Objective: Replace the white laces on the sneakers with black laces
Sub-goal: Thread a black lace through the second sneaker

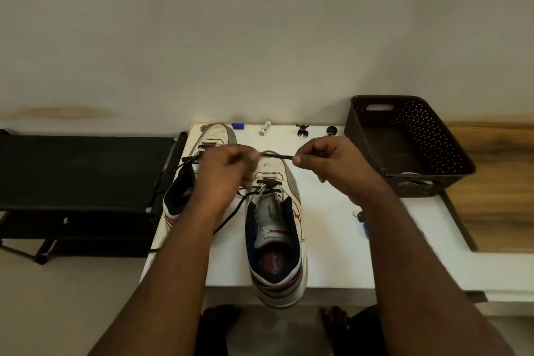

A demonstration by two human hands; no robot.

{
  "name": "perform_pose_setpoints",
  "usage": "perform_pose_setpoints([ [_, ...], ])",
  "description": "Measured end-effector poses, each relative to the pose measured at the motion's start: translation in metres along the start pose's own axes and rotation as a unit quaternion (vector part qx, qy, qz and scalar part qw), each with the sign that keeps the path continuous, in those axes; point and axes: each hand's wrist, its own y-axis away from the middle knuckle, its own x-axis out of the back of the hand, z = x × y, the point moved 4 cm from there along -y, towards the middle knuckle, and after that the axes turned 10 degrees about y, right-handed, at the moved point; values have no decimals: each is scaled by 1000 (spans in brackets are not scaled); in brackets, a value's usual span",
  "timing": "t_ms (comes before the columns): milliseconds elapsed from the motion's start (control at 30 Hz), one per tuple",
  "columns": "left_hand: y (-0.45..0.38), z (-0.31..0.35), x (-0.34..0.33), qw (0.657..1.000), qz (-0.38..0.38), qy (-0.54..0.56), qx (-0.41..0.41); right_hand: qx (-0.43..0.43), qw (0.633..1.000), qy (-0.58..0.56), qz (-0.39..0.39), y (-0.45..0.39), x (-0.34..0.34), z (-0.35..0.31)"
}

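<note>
Over the white table [326, 228], both hands pinch a black lace [278, 156] taut.

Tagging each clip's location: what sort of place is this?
Probably a room at home: a small white table against a plain wall, a brown plastic basket beside worn sneakers, and a black folding rack.

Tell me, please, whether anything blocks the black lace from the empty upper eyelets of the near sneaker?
Nothing visible does. The right hand and left hand hold the black lace taut above the near sneaker, whose upper eyelets lie uncovered below.
</note>
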Motion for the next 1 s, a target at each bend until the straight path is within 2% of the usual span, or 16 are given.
perform_pose_setpoints([
  [67, -8, -3, 34, 984, 166, -52, -31, -9, 1000, 25, 10, 2, 10, 4],
  [100, -8, -2, 46, 970, 211, -104, -57, -6, 999, 33, 16, 3, 12, 5],
  [133, -8, 1, 48, 964, 210, -144, -81, -1, 999, 41, 20, 2, 12, 5],
  [167, -6, 5, 40, 970, 159, -153, -100, 3, 999, 48, 19, 1, 9, 4],
  [233, 5, 12, 1, 992, -28, -96, -74, 11, 999, 52, 2, -1, -3, -1],
  [267, 11, 12, -18, 990, -108, -78, -39, 15, 999, 48, -5, -2, -8, -3],
  [300, 15, 10, -30, 985, -152, -80, -17, 16, 999, 45, -9, -3, -13, -5],
  [333, 16, 8, -35, 983, -155, -97, -12, 16, 999, 43, -10, -4, -14, -5],
  [467, 0, 3, 2, 982, -1, -184, -45, -12, 998, 55, -15, -3, -2, 6],
  [500, -3, 2, 11, 977, 11, -209, -46, -22, 997, 70, -18, -3, 2, 10],
  [533, -3, 2, 14, 970, -2, -238, -45, -28, 996, 83, -19, -3, 3, 14],
  [633, 5, 1, -5, 956, -112, -269, -40, -34, 992, 112, -39, -5, -8, 15],
  [700, 9, 4, -22, 944, -136, -294, -65, -26, 991, 122, -54, -8, -21, 12],
  [800, 5, 4, -29, 929, -119, -343, -68, -24, 992, 123, -33, -11, -29, 10],
  [1000, -1, -3, -10, 974, 1, -214, -77, -139, 971, 192, -20, -11, -35, 30],
])
